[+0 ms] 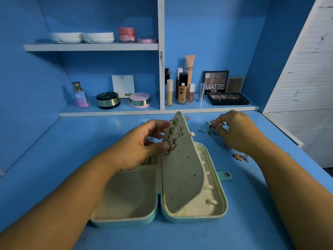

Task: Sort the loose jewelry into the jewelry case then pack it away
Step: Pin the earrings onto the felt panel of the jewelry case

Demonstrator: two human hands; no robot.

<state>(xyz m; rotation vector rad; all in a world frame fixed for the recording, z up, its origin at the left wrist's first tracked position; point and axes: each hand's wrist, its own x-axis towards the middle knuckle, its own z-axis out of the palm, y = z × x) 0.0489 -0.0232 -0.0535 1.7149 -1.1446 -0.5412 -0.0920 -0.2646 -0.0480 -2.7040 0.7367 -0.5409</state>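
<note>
Jewelry case, mint-green with cream lining, lies open flat at the centre of the blue worktop. Its two halves sit side by side, and a snap tab projects at 3 o'clock. A row of small cream hooks lines the right half.

A beige perforated earring panel, attached along the spine, stands nearly upright between the halves and leans slightly over the right one. Its upper part carries several earrings: two with green stones, the others star-shaped.

The left hand, at 11 o'clock from the case centre, grips the panel's upper left edge. The thumb presses on the front face beside the earrings, and the fingers curl behind it.

The right hand, at 1 o'clock, is set in a scatter of loose jewelry on the worktop. Thumb and forefinger close in a pinch on a small silver ring, with the other fingers loosely curled. Two gold-toned pieces lie at 2 o'clock, just beside the right wrist. A thin chain shows at 12 o'clock behind the panel's tip.

On the blue shelf at 12 o'clock stand a clear perfume bottle, round compacts, foundation bottles and a dark eyeshadow palette marked "MATTE".
</note>
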